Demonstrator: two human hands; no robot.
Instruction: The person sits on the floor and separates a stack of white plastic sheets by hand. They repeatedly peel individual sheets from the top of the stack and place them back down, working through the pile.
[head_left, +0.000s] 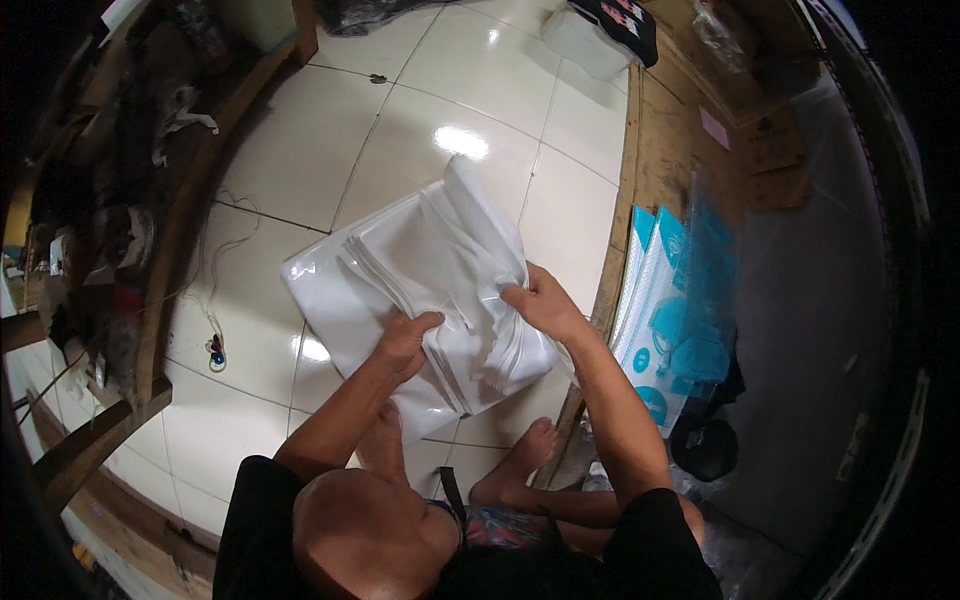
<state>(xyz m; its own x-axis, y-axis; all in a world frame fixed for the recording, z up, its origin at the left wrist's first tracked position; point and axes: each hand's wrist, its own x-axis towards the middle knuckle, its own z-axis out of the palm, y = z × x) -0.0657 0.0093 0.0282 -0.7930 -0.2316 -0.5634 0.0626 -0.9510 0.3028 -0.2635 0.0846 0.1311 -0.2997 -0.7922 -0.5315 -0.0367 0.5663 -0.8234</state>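
Item: stack of clear plastic bags (420,290), on floor | left hand (408,338) clasping near edge | right hand (540,300) pinching top bag | progress: sorting apparently midway, stack unfinished | blue packets (670,320) right, untouched

White tile floor (440,90), plastic bag stack (400,270), cable (215,345)

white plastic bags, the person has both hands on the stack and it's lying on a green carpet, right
Not quite: the head view shows the stack of white plastic bags lying on glossy white floor tiles, not a green carpet. The left hand and right hand are both on it.
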